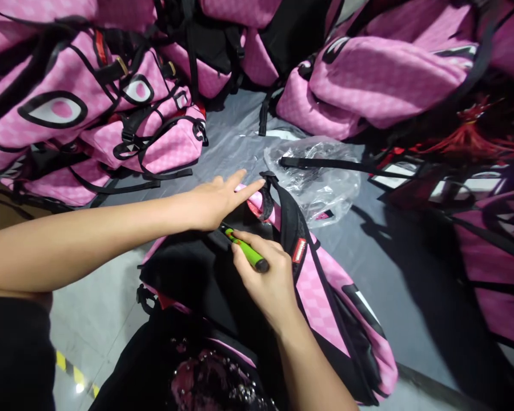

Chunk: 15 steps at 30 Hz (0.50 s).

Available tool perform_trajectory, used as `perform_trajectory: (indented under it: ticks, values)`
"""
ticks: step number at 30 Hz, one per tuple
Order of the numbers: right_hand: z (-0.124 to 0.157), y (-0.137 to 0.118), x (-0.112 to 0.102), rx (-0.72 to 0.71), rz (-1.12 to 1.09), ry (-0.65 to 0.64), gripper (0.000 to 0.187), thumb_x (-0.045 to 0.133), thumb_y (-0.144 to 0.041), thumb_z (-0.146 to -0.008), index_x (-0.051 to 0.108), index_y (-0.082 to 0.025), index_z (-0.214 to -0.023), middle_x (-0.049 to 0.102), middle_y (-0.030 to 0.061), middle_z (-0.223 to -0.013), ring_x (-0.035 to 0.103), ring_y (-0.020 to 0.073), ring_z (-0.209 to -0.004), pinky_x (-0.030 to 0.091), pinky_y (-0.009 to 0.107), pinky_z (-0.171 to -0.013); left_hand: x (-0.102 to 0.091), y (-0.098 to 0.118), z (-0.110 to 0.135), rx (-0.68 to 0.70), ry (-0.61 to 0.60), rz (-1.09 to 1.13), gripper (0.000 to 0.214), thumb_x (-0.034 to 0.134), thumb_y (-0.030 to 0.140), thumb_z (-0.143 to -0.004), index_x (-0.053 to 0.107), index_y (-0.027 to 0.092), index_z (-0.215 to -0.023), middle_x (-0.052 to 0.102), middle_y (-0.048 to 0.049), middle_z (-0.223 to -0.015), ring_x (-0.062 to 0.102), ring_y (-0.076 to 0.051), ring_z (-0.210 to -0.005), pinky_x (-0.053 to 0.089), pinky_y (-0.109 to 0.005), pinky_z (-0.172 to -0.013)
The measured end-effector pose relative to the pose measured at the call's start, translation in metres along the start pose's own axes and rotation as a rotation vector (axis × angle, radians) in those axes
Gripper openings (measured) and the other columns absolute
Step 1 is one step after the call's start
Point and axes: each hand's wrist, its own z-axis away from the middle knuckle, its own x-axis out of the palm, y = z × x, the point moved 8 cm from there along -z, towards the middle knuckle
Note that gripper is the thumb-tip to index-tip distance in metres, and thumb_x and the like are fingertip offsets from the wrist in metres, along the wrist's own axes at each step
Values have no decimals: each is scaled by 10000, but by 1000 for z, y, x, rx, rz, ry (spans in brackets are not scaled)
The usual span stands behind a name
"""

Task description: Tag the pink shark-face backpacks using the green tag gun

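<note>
R hand (265, 274) has its fingers wrapped round a green tool (246, 249), w/ its black end cap poking out. The other end goes down by the L hand (214, 201). Can't see the very tip, so can't tell just what it touches. On L, two fingers stick out straight by the bag's top edge; can't tell if the rest pinch cloth. The pink and black bag (321, 302) lies slanted, far part on the gray desk (381, 268), near part past its front edge.

To do this bit well, I'd say hold the cloth flat w/ L, make small, soft pushes w/ R, and aim the tip away from L fingers b/c they're so close. Mind the wide black strap (292, 214) next to R too; it could get in the way.

Room: more desk shows R of the bag, so prob. best to move that way. Ahead sits a clear plastic bag (317, 191) w/ a thin strap (338, 165) over it. Other pink bags (381, 77) crowd the back and far L.
</note>
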Motion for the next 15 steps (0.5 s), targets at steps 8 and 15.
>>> perform_trajectory:
  ticks: [8, 15]
  values:
    - [2, -4, -1, 41, 133, 24, 193, 603, -220, -895, 705, -230, -1058, 761, 42, -1042, 711, 210, -882, 488, 391, -859, 6, -3, -5, 16, 71, 9, 1024, 546, 70, -792, -63, 331, -1572, 95, -145, -1644, 501, -321, -1219, 518, -375, -848]
    - [-1, -4, 3, 60, 73, 21, 189, 616, -205, -885, 708, -234, -1047, 760, 30, -1048, 711, 202, -919, 497, 375, -889, 5, -3, -4, 32, 89, 42, 979, 545, 73, -810, -18, 302, -1578, 125, -160, -1626, 503, -324, -1193, 512, -374, -843]
